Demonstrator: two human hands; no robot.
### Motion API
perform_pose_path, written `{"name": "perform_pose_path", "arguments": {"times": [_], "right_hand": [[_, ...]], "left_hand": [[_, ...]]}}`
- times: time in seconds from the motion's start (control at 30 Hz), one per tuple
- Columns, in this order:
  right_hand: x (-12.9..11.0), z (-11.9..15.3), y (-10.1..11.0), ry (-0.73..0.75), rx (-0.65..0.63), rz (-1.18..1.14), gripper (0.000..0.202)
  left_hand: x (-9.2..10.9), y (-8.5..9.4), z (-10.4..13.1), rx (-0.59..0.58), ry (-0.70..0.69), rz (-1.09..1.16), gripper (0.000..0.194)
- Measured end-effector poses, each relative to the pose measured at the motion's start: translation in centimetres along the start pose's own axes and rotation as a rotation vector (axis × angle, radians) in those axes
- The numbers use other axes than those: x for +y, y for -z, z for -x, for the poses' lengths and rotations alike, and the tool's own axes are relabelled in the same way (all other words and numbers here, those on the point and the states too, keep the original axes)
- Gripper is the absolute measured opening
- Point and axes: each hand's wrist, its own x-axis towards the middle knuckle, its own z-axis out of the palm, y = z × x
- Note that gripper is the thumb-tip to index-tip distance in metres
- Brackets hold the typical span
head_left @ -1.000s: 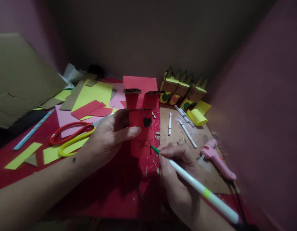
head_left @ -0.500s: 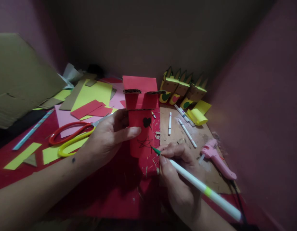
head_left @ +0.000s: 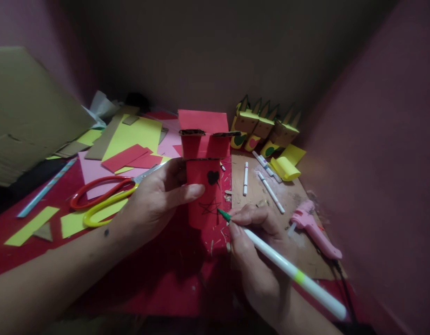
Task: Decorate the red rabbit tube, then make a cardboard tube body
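Note:
A red paper figure [head_left: 204, 153] stands upright at the centre, with cardboard edges across its upper part, a dark heart shape and a star outline below. My left hand [head_left: 166, 190] grips its left side, thumb across the front; the other fingers are partly hidden behind it. In my right hand [head_left: 256, 251] is a white marker [head_left: 287, 270] with a green tip and a light green band, pinched near the tip. The tip is at the right edge of the star; whether it touches the paper is unclear.
Scissors [head_left: 106, 186] and yellow, red and pink paper [head_left: 134, 139] lie left, near a striped straw [head_left: 47, 187]. On the right are a cardboard sheet [head_left: 241, 170], several capped markers [head_left: 246, 178] and a pink glue gun [head_left: 315, 230]. Yellow box figures [head_left: 248, 123] stand behind.
The marker tip and my right hand have shifted slightly up and left, toward the star. My left hand and the red figure look almost unmoved.

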Motion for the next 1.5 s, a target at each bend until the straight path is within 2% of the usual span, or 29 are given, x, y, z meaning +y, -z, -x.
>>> {"name": "perform_pose_path", "arguments": {"times": [0.3, 0.57, 0.87, 1.07, 1.5], "right_hand": [[0.0, -0.18, 0.52, 0.015, -0.026, 0.047, 0.008], [0.11, 0.13, 0.59, -0.062, -0.043, 0.011, 0.007], [0.06, 0.03, 0.46, -0.001, 0.043, -0.02, 0.012], [-0.05, 0.03, 0.38, 0.036, 0.056, 0.019, 0.011], [0.13, 0.11, 0.48, 0.012, 0.044, 0.05, 0.008]], "left_hand": [[0.07, -0.07, 0.01, -0.014, 0.008, 0.021, 0.036], [0.25, -0.22, 0.13, 0.027, 0.039, 0.046, 0.034], [0.21, -0.26, -0.07, 0.004, 0.024, 0.067, 0.033], [0.07, -0.02, -0.03, -0.015, 0.008, 0.03, 0.036], [-0.08, 0.06, 0.22, -0.017, 0.015, -0.053, 0.041]]}}
